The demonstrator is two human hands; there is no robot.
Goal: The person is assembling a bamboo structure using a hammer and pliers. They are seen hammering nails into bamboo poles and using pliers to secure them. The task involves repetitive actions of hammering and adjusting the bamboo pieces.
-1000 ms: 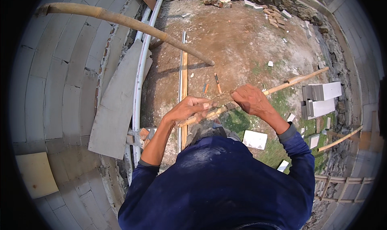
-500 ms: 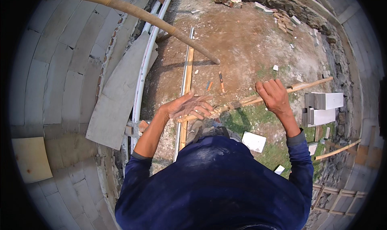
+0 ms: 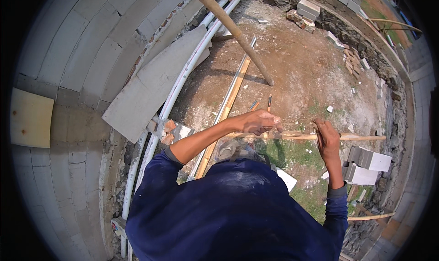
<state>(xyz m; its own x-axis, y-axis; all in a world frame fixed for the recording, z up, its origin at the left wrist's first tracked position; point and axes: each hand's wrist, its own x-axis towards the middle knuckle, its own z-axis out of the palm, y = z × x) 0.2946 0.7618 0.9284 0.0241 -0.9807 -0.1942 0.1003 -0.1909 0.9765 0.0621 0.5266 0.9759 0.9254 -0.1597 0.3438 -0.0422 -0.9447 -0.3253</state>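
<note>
My left hand [image 3: 259,122] is raised in front of my body, fingers curled in and thumb pointing right; it is partly smeared. Opposite it, my right hand [image 3: 328,136] has its thumb and fingertips pinched together. Anything held in either hand is too thin or hidden to make out. Below both hands, a split bamboo pole [image 3: 299,136] lies across the ground from left to right. Just beyond my left hand, a slim tool with a dark and orange handle [image 3: 270,103] lies on the soil beside a small orange tool [image 3: 254,106].
A bamboo prop [image 3: 233,29] slants down to the soil ahead. White pipes [image 3: 188,71] and a grey board [image 3: 157,85] lean along the block wall [image 3: 84,55] at left. A long wooden batten [image 3: 232,101] runs away from me. Light blocks [image 3: 371,166] are stacked at right, broken bricks [image 3: 353,62] farther off.
My left hand has moved right and its spread fingers have curled in. My right hand has turned from a fist to a fingertip pinch. The view has swung, shifting the scene.
</note>
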